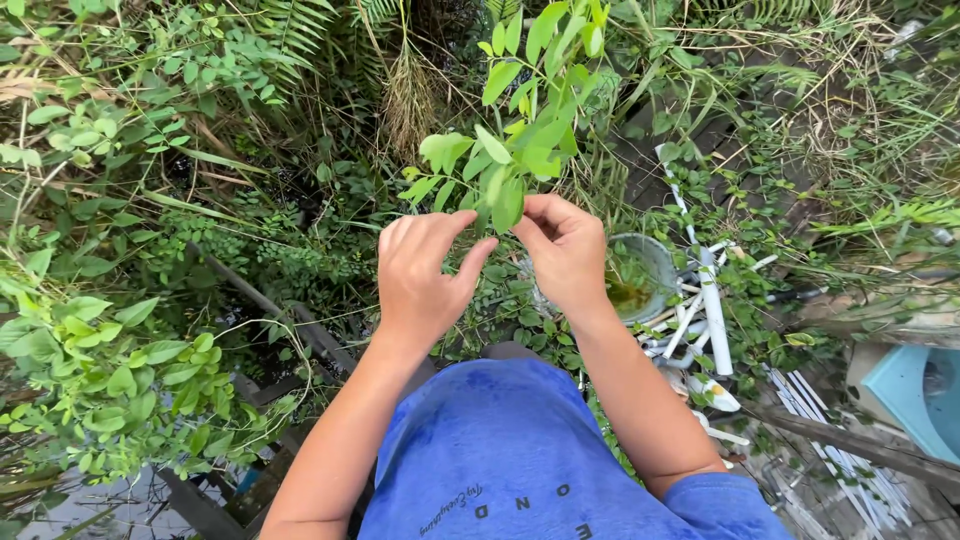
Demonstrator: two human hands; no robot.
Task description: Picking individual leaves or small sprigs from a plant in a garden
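Note:
A leafy green sprig [520,130] with bright oval leaves rises in front of me, in the middle of the view. My left hand [425,275] pinches its lower stem between thumb and fingers. Close to the right, my right hand [565,250] has its fingertips closed on the same stem, just under the lowest leaves. The two hands almost touch. The stem below my fingers is hidden. My blue shirt [500,450] fills the bottom centre.
Dense weeds, ferns and vines surround me. A round clear container [640,280] with greenish water sits right of my right hand. White pipes [712,315] lie beside it. Dark planks [270,310] cross lower left, and a light blue box [915,395] sits at the right edge.

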